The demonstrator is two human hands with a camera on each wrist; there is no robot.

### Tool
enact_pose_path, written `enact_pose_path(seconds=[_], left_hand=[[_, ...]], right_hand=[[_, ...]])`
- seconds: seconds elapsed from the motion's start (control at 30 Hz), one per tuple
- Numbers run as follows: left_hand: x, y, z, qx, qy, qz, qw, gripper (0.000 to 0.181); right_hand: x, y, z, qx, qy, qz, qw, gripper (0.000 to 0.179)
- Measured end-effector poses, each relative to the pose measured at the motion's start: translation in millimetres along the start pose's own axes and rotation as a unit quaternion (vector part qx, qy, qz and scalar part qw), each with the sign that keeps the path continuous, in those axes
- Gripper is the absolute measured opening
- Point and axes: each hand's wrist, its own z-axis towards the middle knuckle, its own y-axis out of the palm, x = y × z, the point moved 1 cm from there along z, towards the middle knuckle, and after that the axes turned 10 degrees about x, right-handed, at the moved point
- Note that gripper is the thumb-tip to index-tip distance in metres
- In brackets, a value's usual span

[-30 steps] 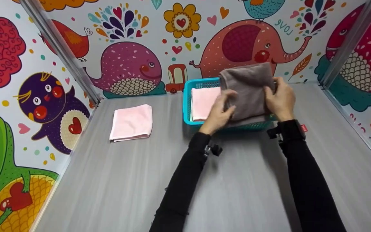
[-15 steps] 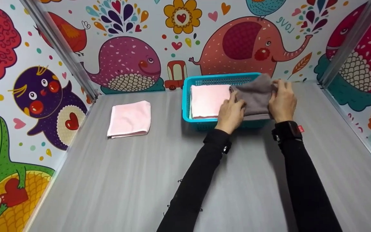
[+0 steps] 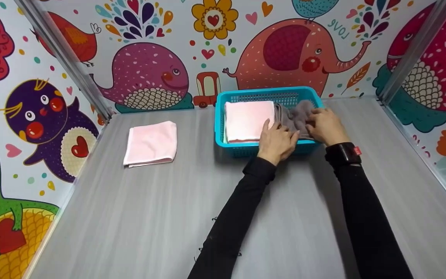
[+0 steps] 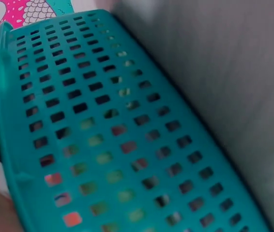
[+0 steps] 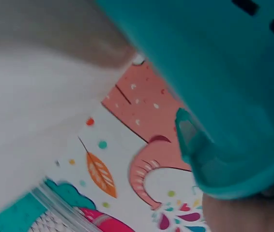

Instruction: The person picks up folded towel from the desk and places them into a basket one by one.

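A turquoise perforated basket (image 3: 242, 145) stands at the back of the table. Inside, folded pink towels (image 3: 249, 121) fill its left part and a rumpled grey towel (image 3: 293, 117) lies in the right part. My left hand (image 3: 277, 141) reaches over the front rim, its fingers spread along the grey towel's left side. With bent fingers, my right hand (image 3: 328, 126) holds the grey towel's right side at the basket's right end. The left wrist view is mostly the basket's front wall (image 4: 88, 96), fingers at its rim; the right wrist view shows its end (image 5: 214, 72), most of the hand hidden.
To the left, a folded pink towel (image 3: 151, 142) lies alone on the grey table (image 3: 149, 221). A wall (image 3: 215, 58) printed with cartoon animals rises close behind the basket, with printed side walls left and right.
The grey towel has been lowered from above the basket into its right part, both hands going down with it. The pink towels keep their places.
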Motion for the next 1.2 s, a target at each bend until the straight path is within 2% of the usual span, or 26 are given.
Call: enact_pose_path(seconds=[0.07,0.1,0.17,0.27,0.33,0.53,0.67,0.8,0.93,1.07,1.2], left_hand=[[0.0,-1.0,-0.4,-0.006,0.005,-0.006,1.0000,0.059],[-0.3,-1.5,-0.8,-0.011,0.008,-0.011,0.9999,0.058],[-1.1,-1.8,-1.5,-0.017,0.011,-0.019,0.9996,0.055],[-2.7,-2.0,-2.2,-0.021,0.012,-0.021,0.9995,0.055],[-3.2,-1.9,-3.1,-0.021,0.010,-0.017,0.9996,0.055],[-2.2,0.8,-7.9,-0.006,0.015,-0.009,0.9998,0.053],[-1.1,0.3,-7.0,0.016,0.019,-0.001,0.9997,0.052],[-0.5,0.1,-7.9,0.024,0.021,-0.005,0.9995,0.053],[-2.6,1.8,-10.6,0.015,0.020,-0.015,0.9996,0.051],[-5.7,-0.1,-9.8,0.002,0.018,-0.031,0.9993,0.048],[-9.8,-4.4,-10.2,0.002,0.023,-0.061,0.9979,0.047]], right_hand=[[-3.7,1.0,-1.2,0.038,-0.018,-0.020,0.9989,0.016],[-5.7,1.3,-2.6,0.056,-0.022,-0.031,0.9977,0.017],[-9.8,2.8,-5.2,0.072,-0.019,-0.050,0.9960,0.034],[-16.6,4.7,-8.8,0.036,-0.006,-0.087,0.9956,0.065],[-20.4,5.5,-10.4,-0.002,0.009,-0.103,0.9947,0.074],[-24.9,6.1,-14.0,-0.090,0.033,-0.099,0.9905,0.073],[-25.2,5.4,-13.8,-0.097,0.036,-0.088,0.9908,0.070],[-25.2,7.8,-17.6,-0.071,0.030,-0.081,0.9938,0.074],[-25.1,15.2,-22.6,-0.018,0.036,-0.063,0.9972,0.074],[-26.0,19.7,-22.9,0.063,0.032,-0.059,0.9957,0.060],[-30.9,19.0,-23.0,0.124,0.001,-0.064,0.9902,0.042]])
